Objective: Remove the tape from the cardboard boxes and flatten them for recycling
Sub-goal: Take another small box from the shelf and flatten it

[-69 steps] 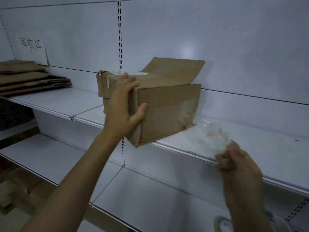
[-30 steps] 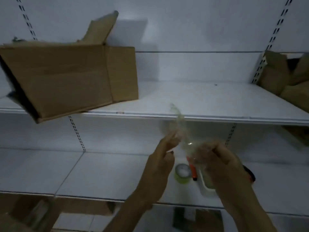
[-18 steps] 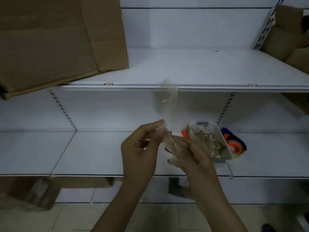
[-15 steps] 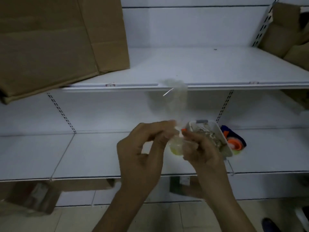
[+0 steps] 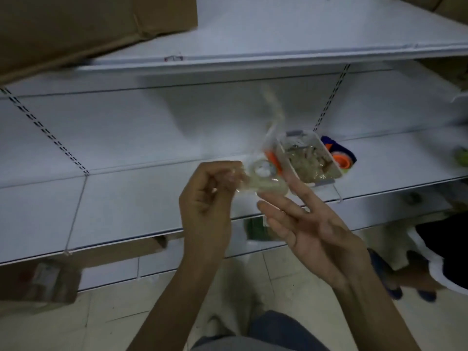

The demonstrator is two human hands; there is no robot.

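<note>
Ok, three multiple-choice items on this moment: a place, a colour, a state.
1. Where does the basket stand? A on the floor; B on the upper shelf; C on the lower shelf.
2. What colour is the basket? A white; B red; C black.
3. How is the right hand? A a fist; B gripping a box; C open, fingers straight.
Answers: 1 C, it sits on that shelf's right part. 2 A, its walls are white. 3 C, its fingers are spread while the left hand pinches the clear tape.
</note>
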